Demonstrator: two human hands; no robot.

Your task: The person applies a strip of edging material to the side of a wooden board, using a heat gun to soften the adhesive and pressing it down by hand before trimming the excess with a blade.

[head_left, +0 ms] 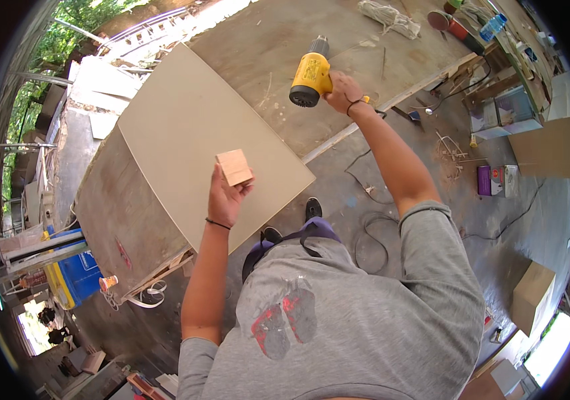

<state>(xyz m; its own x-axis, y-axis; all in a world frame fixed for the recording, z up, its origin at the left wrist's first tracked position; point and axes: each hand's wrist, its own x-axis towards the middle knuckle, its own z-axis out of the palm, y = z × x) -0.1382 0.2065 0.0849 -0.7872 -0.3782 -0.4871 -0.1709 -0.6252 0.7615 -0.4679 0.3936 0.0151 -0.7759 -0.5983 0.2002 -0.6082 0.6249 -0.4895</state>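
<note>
In my left hand (pixel 227 198) is a small pale wooden block (pixel 235 167), held up above a large beige board (pixel 198 133). My thumb and fingers close around its lower sides. My right hand (pixel 345 92) grips the handle of a yellow heat gun (pixel 311 72) with a black vented rear end. Its dark nozzle points away from me, over the far part of the worktable (pixel 258 40). The heat gun and the block are well apart. The beige board lies flat on the worktable, one corner jutting out toward my feet.
A bundle of pale cord (pixel 389 19) lies at the table's far side. Black cable (pixel 373 240) loops over the floor at my right. Further right stand a purple and white box (pixel 497 181) and a cardboard box (pixel 533 297). A blue bin (pixel 79 270) is at left.
</note>
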